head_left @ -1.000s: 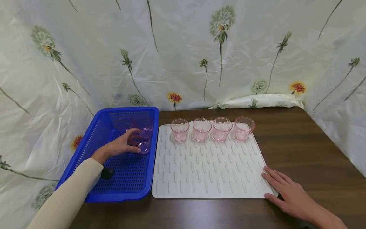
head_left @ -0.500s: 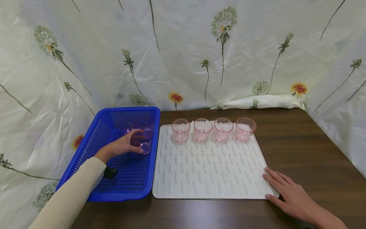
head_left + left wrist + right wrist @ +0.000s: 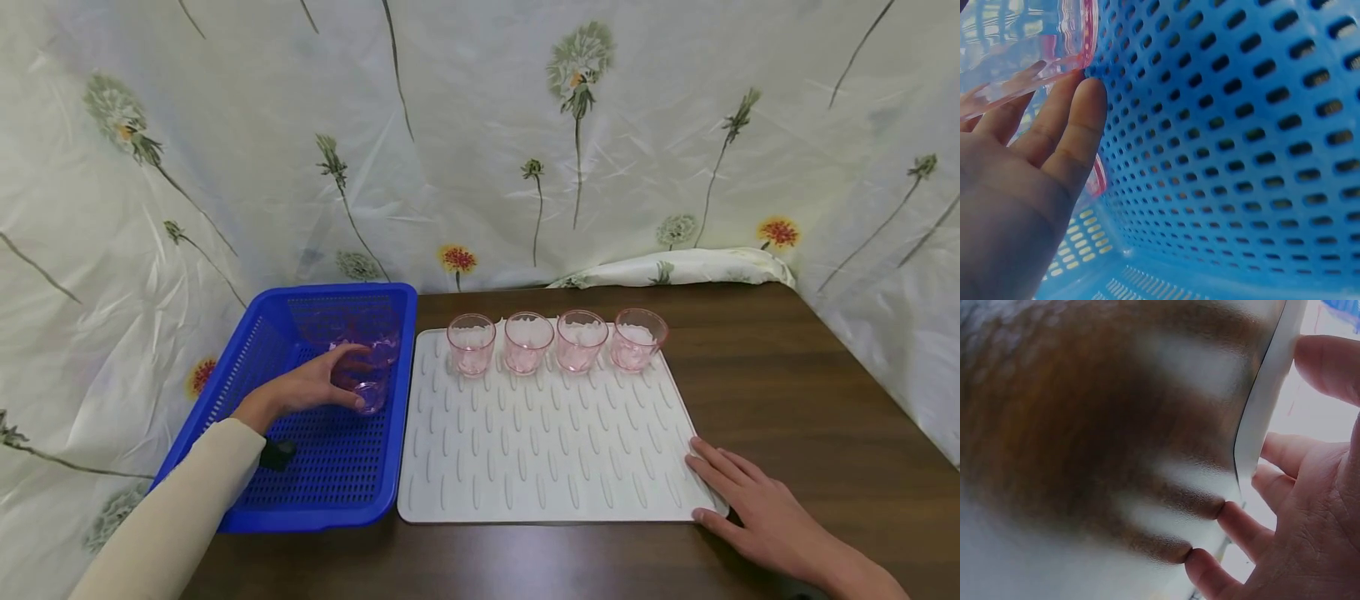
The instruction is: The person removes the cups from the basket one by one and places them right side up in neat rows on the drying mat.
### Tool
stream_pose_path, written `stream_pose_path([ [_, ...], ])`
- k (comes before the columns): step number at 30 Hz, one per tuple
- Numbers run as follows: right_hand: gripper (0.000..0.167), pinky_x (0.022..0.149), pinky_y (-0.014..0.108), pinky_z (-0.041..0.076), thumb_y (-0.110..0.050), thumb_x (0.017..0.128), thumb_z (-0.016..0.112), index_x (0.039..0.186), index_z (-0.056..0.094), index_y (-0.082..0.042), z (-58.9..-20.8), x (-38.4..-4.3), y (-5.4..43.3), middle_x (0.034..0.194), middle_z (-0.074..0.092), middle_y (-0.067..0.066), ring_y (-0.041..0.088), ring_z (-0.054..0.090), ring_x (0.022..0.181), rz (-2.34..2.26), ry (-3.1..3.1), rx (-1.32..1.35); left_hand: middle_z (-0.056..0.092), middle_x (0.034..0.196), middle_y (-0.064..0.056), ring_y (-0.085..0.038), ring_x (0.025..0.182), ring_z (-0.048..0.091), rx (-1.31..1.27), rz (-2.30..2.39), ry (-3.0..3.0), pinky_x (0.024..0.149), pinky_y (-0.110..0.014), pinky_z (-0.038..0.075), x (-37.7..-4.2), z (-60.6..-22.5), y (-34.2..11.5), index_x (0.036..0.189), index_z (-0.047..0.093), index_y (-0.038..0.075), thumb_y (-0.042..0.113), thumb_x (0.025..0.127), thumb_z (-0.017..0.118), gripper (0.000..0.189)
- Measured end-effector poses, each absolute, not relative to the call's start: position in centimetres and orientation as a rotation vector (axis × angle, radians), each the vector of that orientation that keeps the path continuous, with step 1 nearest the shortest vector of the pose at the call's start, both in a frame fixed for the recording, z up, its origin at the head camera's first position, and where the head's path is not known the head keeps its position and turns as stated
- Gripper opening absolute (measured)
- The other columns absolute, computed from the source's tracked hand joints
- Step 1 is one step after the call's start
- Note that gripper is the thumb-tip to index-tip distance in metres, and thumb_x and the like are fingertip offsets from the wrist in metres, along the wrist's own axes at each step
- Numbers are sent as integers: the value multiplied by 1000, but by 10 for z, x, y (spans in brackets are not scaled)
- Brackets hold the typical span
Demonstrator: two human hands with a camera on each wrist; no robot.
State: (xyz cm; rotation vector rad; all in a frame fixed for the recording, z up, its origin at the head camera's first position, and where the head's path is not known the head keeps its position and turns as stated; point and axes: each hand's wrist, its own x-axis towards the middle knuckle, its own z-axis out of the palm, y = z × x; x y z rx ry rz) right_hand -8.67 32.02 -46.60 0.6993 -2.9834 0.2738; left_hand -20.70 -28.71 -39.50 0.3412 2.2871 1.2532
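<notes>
Inside the blue plastic basket (image 3: 243,487), my left hand (image 3: 315,383) grips a clear pink glass (image 3: 370,397) that lies tipped, its base toward me. In the left wrist view the fingers (image 3: 1082,119) lie against the side of the same glass (image 3: 1016,37), close to the perforated wall. Behind that hand, more pink glasses (image 3: 384,343) are partly hidden. My right hand (image 3: 765,508) rests at the near right corner of the white ribbed mat (image 3: 558,450), fingers extended. The right wrist view shows its fingertips (image 3: 1204,562) touching the dark tabletop and thumb at the mat's edge.
Several pink glasses (image 3: 527,343) stand upright in a row along the mat's far edge. The basket sits directly left of the mat. Dark wooden table (image 3: 810,383) extends to the right, and a floral curtain (image 3: 480,150) hangs behind and at both sides.
My left hand and the glass have shifted slightly left and toward me, away from the basket's right wall. The right hand stays in place at the mat's corner.
</notes>
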Motion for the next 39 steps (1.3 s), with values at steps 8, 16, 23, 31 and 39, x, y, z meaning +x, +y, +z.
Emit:
stream_pose_path([
  [8,68,80,58,51,-40,83,77,140,54,-12,-464,-86,320,163,25,-16,28,45,124,276,-2937,734,37,154,-29,-50,135,45,327,1245,2311,108,-59,44,-203,-393,-295,154,22,3,12,89,73,83],
  [16,68,79,59,50,-42,85,75,142,53,-13,-464,-85,319,162,32,-8,28,43,126,272,-2982,703,42,152,-28,-48,134,48,349,1283,2377,106,-57,47,-200,-381,-300,154,23,3,14,89,74,83],
  [23,68,79,60,50,-42,85,75,142,52,-13,-463,-86,319,163,28,-12,29,44,126,275,-2991,701,45,151,-21,-41,136,49,394,1336,2518,103,-44,52,-191,-346,-294,153,26,8,16,89,74,80],
  [31,67,80,60,50,-41,84,75,141,54,-13,-462,-85,318,161,33,-8,30,45,126,280,-2984,703,54,146,-14,-31,129,56,511,1321,2590,91,-23,52,-187,-316,-263,150,35,12,20,86,77,77],
  [39,68,82,61,49,-43,85,74,142,53,-13,-462,-86,319,159,38,-2,32,45,128,279,-3020,696,57,143,-9,-28,122,62,551,1285,2560,96,-42,55,-188,-315,-236,149,37,16,24,83,80,79],
])
